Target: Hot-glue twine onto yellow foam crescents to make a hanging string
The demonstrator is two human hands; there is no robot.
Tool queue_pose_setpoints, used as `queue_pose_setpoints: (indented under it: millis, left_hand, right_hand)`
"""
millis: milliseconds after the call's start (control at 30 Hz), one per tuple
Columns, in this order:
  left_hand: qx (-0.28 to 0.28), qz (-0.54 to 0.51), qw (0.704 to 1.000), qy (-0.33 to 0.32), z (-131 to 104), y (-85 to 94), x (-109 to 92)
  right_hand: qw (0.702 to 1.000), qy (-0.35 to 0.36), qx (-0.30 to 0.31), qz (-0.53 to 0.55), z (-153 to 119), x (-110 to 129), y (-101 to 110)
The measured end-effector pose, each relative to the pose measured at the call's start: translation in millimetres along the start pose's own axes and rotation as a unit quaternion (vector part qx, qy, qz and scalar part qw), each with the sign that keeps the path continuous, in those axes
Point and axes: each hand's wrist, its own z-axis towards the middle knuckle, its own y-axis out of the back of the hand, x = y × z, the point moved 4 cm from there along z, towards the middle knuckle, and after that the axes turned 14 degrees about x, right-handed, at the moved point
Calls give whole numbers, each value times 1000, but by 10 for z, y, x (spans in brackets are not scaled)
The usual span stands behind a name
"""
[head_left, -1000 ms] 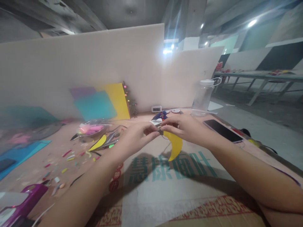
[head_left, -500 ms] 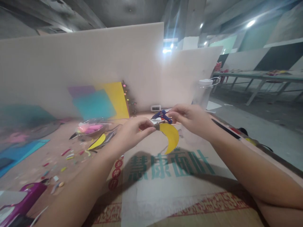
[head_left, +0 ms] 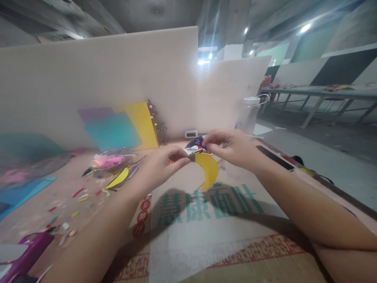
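Observation:
My left hand [head_left: 167, 161] pinches the dark tip of a yellow crescent-shaped cutout [head_left: 210, 171], which hangs in front of me with its curve to the right. Close by, my right hand [head_left: 231, 147] has thumb and forefinger drawn together just above the crescent's upper end; whatever lies between them is too small to make out. Behind both hands sits a blue glue gun [head_left: 194, 142], partly covered by the right fingers. Another yellow cutout [head_left: 118, 177] lies on the table to the left.
A bag of pink pieces [head_left: 108, 160] and scattered scraps lie at left, near a purple device [head_left: 28, 253]. Coloured sheets [head_left: 113, 131] lean on the back panel [head_left: 118, 70]. A small white clock [head_left: 191, 134] and a clear bottle [head_left: 247, 116] stand behind. Printed cardboard [head_left: 188, 243] covers the front.
The whole view has shifted slightly. My right fingers have moved a little closer to the crescent and cover more of the glue gun. The left hand keeps its pinch on the crescent.

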Motion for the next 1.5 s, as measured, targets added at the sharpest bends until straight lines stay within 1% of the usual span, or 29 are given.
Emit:
queue_pose_setpoints:
  millis: [67, 133, 300, 333, 400, 533, 633, 700, 800, 933, 1000, 1067, 1133, 1200, 1233, 1333, 1400, 1433, 1500]
  left_hand:
    - [0, 3, 1000, -8, 8, -10, -19]
    - [8, 4, 1000, -17, 31, -64, -24]
    - [82, -23, 996, -4, 136, -360, 94]
    - [90, -28, 995, -2, 154, -403, 122]
    - [90, -33, 995, 2, 176, -438, 165]
    - [78, -32, 996, 7, 174, -399, 183]
    - [65, -30, 997, 6, 172, -380, 179]
    - [63, -30, 998, 4, 179, -386, 180]
    - [59, -24, 998, 1, 183, -371, 169]
    - [30, -17, 999, -12, 137, -251, 108]
    - [15, -21, 999, -20, 99, -180, 73]
    - [9, -27, 999, -28, 62, -124, 42]
    - [9, -36, 999, -38, 32, -88, 14]
    - [11, -47, 998, -49, 14, -68, -13]
    - [17, -56, 997, -55, 12, -68, -25]
    - [53, -103, 991, -63, 26, -112, -41]
    - [80, -133, 986, -55, 48, -162, -32]
    - [87, -140, 985, -49, 60, -182, -24]
    - [91, -139, 985, -40, 82, -208, -9]
  right_hand:
    - [1000, -7, 5, -10, 9, -7, -4]
    - [1000, -15, 14, -22, 18, -37, -15]
    - [997, -15, 44, -61, 30, -136, -60]
    - [996, -17, 45, -70, 28, -150, -62]
    - [995, -26, 44, -88, 23, -163, -58]
    - [991, -24, 53, -119, 22, -139, -41]
    - [987, -7, 88, -136, 38, -114, -66]
    - [986, -2, 105, -132, 47, -113, -89]
    - [989, -8, 100, -112, 53, -133, -101]
    - [989, -20, 77, -122, 48, -137, -77]
    - [989, -15, 75, -127, 45, -113, -67]
    - [991, 0, 81, -105, 44, -82, -69]
    - [994, 18, 93, -51, 44, -57, -78]
    - [991, 29, 124, 25, 43, -43, -98]
    - [986, 32, 152, 65, 42, -38, -113]
    - [952, 45, 253, 165, 29, -16, -164]
    - [930, 51, 307, 196, 18, -18, -191]
    - [922, 49, 323, 205, 16, -32, -201]
    - [915, 33, 336, 223, 21, -87, -217]
